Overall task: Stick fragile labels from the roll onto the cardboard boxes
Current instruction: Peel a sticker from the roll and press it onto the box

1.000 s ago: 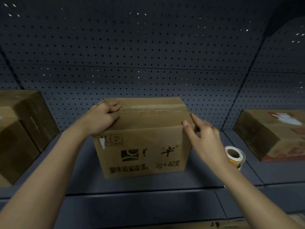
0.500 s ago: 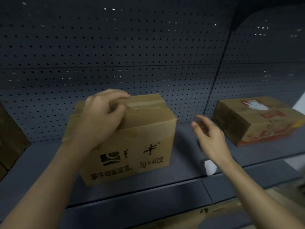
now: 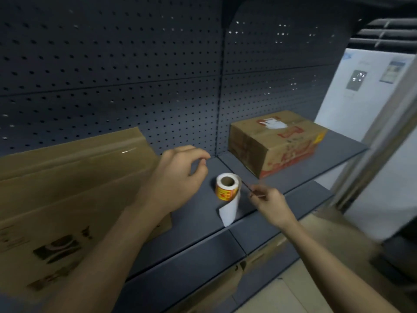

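dark shelf (image 3: 293, 177), label roll (image 3: 227, 186) upright, left hand (image 3: 178, 179) fingers loose, empty, right hand (image 3: 269, 203) blurred, grip unclear

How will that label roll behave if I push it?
Probably light: the label roll has a hollow core. Its loose paper tail looks floppy and would likely drag. Being round, it may roll away.

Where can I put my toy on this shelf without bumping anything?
Bare shelf lies in front of the red-printed box, out to the right end. The label roll is crowded: left hand and right hand flank it, and the big box fills the left.
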Available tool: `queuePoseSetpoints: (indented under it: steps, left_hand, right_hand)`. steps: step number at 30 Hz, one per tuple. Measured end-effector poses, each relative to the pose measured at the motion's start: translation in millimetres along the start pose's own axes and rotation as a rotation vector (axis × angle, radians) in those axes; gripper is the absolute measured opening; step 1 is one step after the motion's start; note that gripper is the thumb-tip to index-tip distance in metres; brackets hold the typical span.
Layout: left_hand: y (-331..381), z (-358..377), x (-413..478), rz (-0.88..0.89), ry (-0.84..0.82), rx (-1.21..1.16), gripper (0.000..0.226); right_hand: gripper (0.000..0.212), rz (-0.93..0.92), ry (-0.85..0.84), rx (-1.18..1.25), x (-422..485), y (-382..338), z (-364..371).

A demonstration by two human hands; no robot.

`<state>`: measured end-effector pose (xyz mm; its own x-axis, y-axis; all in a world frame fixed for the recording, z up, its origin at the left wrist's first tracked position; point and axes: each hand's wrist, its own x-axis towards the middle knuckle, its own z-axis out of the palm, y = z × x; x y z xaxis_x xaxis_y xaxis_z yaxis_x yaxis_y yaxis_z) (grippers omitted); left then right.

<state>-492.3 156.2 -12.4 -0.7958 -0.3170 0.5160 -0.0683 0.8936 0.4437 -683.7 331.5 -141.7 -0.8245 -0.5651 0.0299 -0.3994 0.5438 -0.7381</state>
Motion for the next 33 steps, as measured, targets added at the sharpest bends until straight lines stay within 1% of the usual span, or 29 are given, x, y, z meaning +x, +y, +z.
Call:
queuePoseSetpoints:
  steps: [2,4,8,10,14,17,19,22,24,27,29,33]
  left_hand:
    - [5,19,6,0.010,-0.030,-0.023,0.024]
    - [7,39,10,-0.017,-0.091,-0.051,0.024]
    - [1,87,12,-0.144,-0.225,-0.088,0.028]
    - [-1,115,10,-0.211,-0.288,-0.021,0.027]
    - [-3,165,5,-0.318,-0.290,0.175,0.042]
    - [-3,186,4,-0.383,-0.329,0.253,0.038]
    - [-6,192,4,-0.401,-0.345,0.226,0.032]
    - [-15,191,0,-0.427,-0.352,0.046,0.032]
    - [-21,186,-4,-0.465,-0.364,0.017,0.031]
    - [-31,178,-12,-0.496,-0.379,-0.012,0.007]
    - [-38,174,-18,-0.514,-0.395,-0.034,0.025]
    - [-51,165,-27,-0.546,-0.365,-0.013,0.031]
  right_hand:
    - [0.031,0.020,-0.010,-0.014,0,10,-1]
    - [0.031,0.032,-0.026,-0.025,-1,18,-2]
    - [0.032,0.027,-0.043,-0.045,-4,29,-3]
    - [0.033,0.027,-0.047,-0.044,-5,34,-4]
    - [0.034,0.010,-0.068,-0.049,-6,41,-1]
    - [0.034,0.001,-0.087,-0.050,-5,43,3]
    - [0.033,0.000,-0.095,-0.029,-4,45,5]
    - [0.033,-0.007,-0.098,-0.001,-1,47,8]
    - [0.032,-0.013,-0.097,0.025,0,46,9]
    - [0.031,-0.033,-0.092,0.055,3,42,14]
    - [0.030,-0.041,-0.100,0.074,3,40,18]
    - [0.029,-0.064,-0.100,0.103,6,34,27]
